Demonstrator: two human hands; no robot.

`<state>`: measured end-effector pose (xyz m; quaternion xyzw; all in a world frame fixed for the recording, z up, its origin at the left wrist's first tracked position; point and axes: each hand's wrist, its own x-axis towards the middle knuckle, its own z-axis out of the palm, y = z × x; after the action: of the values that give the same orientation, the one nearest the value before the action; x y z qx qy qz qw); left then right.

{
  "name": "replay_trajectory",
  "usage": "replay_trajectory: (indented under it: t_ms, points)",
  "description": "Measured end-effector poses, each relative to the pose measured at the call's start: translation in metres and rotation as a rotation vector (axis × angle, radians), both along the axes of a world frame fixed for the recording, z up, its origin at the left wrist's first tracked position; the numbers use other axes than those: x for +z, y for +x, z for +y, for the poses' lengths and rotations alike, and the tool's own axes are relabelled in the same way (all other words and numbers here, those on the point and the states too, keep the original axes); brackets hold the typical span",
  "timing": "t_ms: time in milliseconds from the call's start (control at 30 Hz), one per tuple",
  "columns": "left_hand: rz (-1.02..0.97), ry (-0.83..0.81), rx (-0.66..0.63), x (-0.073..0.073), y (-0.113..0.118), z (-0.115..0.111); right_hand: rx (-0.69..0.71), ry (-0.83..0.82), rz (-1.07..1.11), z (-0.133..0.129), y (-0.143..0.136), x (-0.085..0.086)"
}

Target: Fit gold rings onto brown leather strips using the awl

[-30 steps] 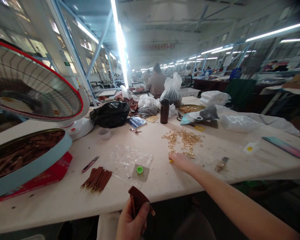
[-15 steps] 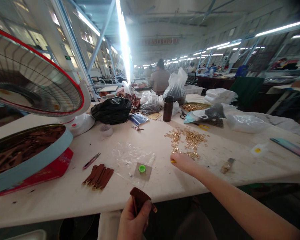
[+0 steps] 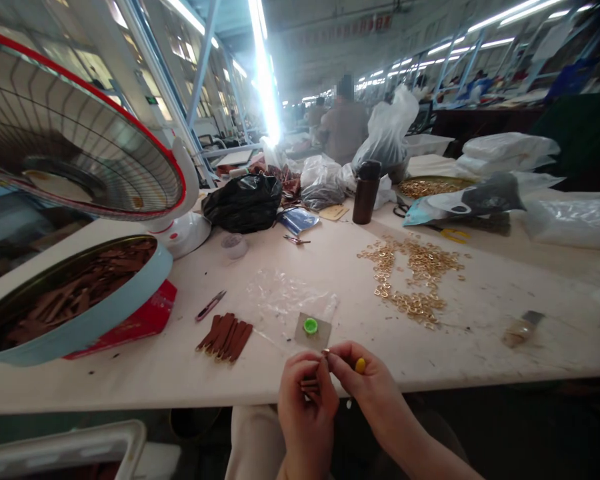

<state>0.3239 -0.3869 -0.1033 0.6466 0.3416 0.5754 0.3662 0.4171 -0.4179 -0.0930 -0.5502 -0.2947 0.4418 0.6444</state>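
Observation:
My left hand (image 3: 307, 413) is closed around folded brown leather strips (image 3: 309, 385), mostly hidden by its fingers. My right hand (image 3: 373, 380) meets it at the fingertips, just off the table's front edge. Between the touching fingertips shows a small shiny metal piece (image 3: 326, 352), too small to make out fully. A rounded yellow end (image 3: 361, 365) of something sticks out of my right hand; the rest is hidden. Just beyond the hands, a green cap (image 3: 310, 326) sits on a small grey square (image 3: 321, 337). Brown leather strips with gold rings (image 3: 225, 337) lie in a row leftward.
Loose gold rings (image 3: 423, 267) spread over the table at right. A round tin (image 3: 95, 320) of leather pieces and a fan (image 3: 185, 173) stand at left. Thread snips (image 3: 211, 306), a dark bottle (image 3: 367, 193) and a black bag (image 3: 243, 203) also lie or stand about.
My right hand has come back from the gold rings to my left hand, and their fingertips now meet. The left hand's strips are more covered. The view has shifted.

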Motion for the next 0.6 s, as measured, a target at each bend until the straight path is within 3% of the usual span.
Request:
replay_trajectory:
  t_ms: [200,600]
  points:
    - [-0.047,-0.086,0.048,0.002,0.003,-0.001,-0.002,0.010,0.109,-0.005,-0.008,-0.002]
    - [0.002,-0.548,-0.087,0.031,0.001,-0.014,0.153,0.043,-0.224,-0.031,0.010,0.003]
